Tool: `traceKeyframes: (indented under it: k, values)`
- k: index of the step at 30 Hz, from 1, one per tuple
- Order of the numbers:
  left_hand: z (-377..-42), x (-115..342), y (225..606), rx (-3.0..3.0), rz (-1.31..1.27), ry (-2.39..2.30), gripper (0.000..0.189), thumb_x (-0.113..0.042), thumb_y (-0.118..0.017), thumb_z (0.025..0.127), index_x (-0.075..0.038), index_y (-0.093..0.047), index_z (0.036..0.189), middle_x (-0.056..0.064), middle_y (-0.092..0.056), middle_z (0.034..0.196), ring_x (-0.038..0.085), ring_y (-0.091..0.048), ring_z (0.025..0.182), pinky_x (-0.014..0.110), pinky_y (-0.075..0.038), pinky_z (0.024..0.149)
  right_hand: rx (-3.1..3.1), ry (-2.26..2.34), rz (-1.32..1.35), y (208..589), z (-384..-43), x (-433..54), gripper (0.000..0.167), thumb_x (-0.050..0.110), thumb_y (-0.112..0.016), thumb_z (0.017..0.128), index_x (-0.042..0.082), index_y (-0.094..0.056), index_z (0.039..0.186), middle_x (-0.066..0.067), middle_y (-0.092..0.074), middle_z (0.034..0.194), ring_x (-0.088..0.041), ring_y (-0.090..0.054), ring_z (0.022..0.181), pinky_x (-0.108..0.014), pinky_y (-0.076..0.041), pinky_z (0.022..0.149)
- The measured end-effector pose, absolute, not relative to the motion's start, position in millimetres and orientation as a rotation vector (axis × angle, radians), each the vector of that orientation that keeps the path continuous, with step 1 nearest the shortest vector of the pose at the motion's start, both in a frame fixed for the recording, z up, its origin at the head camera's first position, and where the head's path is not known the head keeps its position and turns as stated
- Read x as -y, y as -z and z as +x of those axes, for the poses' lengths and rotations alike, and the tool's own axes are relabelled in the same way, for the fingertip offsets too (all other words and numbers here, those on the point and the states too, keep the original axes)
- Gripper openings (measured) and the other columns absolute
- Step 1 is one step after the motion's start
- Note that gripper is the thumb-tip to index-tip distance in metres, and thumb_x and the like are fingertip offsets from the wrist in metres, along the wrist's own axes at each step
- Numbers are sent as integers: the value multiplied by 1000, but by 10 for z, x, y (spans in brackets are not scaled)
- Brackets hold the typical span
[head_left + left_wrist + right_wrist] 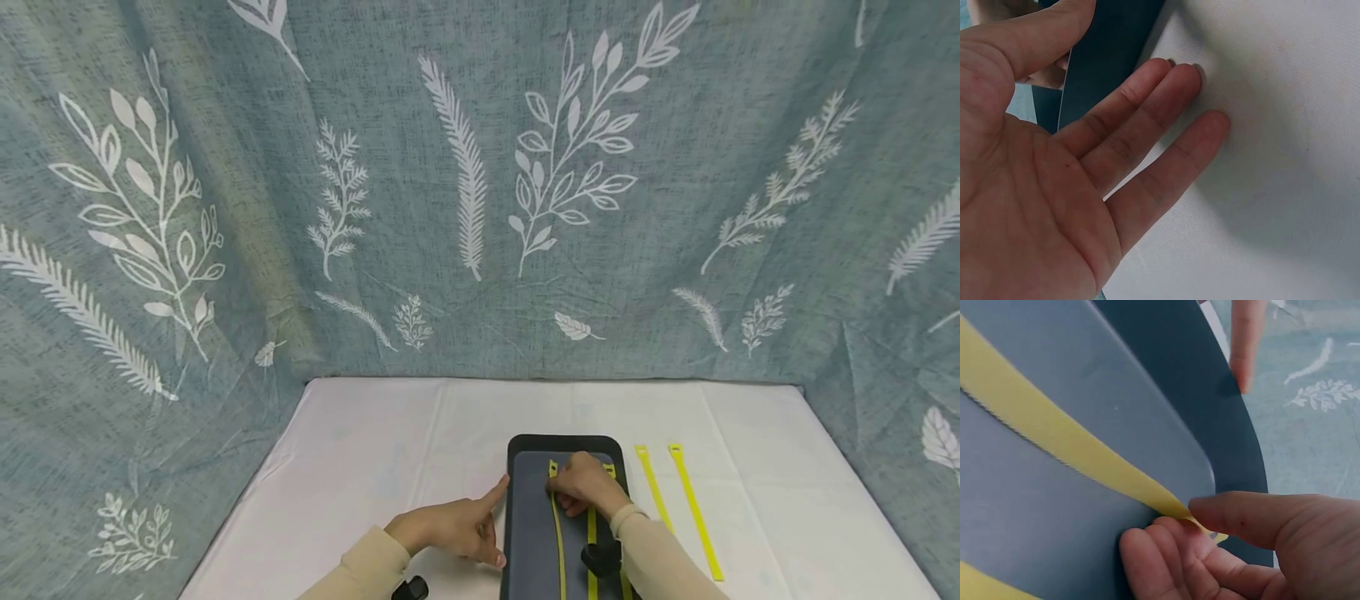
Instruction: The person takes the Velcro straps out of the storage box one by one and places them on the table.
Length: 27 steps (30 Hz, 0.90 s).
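Observation:
A dark grey tray [532, 533] with a black rim lies on the white-covered table. Inside it, my right hand [588, 483] pinches a yellow strap [559, 542] near its slotted end, thumb against fingertips; the right wrist view shows this yellow strap [1085, 444] running away along the tray floor. More yellow straps [592, 533] lie in the tray to the right, partly hidden by my right forearm. My left hand [457, 529] touches the tray's left side with extended index finger and thumb. In the left wrist view the other fingers of this left hand [1085, 156] are loosely bent and hold nothing.
Two yellow straps [697, 512] lie side by side on the white tablecloth [375, 450], right of the tray. A grey-green curtain [405, 208] with white leaf prints hangs behind the table and at both sides.

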<state>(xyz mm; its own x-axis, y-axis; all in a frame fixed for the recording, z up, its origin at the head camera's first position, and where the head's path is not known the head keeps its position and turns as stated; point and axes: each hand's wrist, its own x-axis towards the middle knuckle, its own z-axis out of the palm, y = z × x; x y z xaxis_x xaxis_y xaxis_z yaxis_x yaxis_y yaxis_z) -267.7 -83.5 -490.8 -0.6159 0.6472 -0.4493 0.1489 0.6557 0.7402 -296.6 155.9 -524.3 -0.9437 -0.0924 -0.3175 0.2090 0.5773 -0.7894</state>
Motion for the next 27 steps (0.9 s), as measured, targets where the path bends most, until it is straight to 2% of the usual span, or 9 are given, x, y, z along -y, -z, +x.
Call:
traceKeyframes:
  k: [5, 10, 16, 22, 27]
  values:
    - [-2679, 837, 4912, -2133, 611, -873, 109, -15, -81, 87, -8, -3, 164, -4, -67, 82, 9, -57, 64, 22, -45, 62, -2461, 1387, 115, 5293, -2940, -1600, 29, 7, -66, 86, 4, -62, 58, -4, -61, 55, -10, -59, 44, -29, -56, 50]
    - [-2694, 842, 4940, -2127, 610, -879, 109, -16, -80, 88, -8, -3, 164, -4, -66, 82, 9, -57, 65, 22, -46, 62, -2385, 1502, 166, 5279, -2903, -1648, 19, 6, -64, 91, -2, -71, 75, -7, -63, 64, -12, -62, 52, -28, -58, 54]
    - [-2709, 851, 4959, -2121, 595, -893, 109, -15, -80, 88, -9, -2, 164, -3, -67, 83, 10, -57, 66, 23, -46, 60, -2298, 1620, 262, 5307, -2915, -1694, 13, 8, -65, 91, -3, -70, 87, -8, -65, 70, -14, -66, 58, -29, -59, 58]
    - [-2706, 845, 4956, -2115, 588, -884, 108, -14, -80, 88, -9, -3, 164, -3, -67, 84, 11, -58, 66, 24, -46, 60, -2195, 1734, 271, 5346, -2914, -1726, 20, 11, -64, 93, -5, -69, 104, -9, -69, 76, -14, -67, 60, -32, -60, 60]
    - [-2714, 844, 4942, -2120, 585, -866, 108, -16, -80, 88, -8, -3, 164, -3, -67, 83, 11, -57, 64, 23, -45, 60, -2081, 1818, 194, 5296, -2917, -1737, 28, 14, -64, 96, -7, -67, 115, -9, -70, 85, -14, -69, 69, -33, -62, 67]
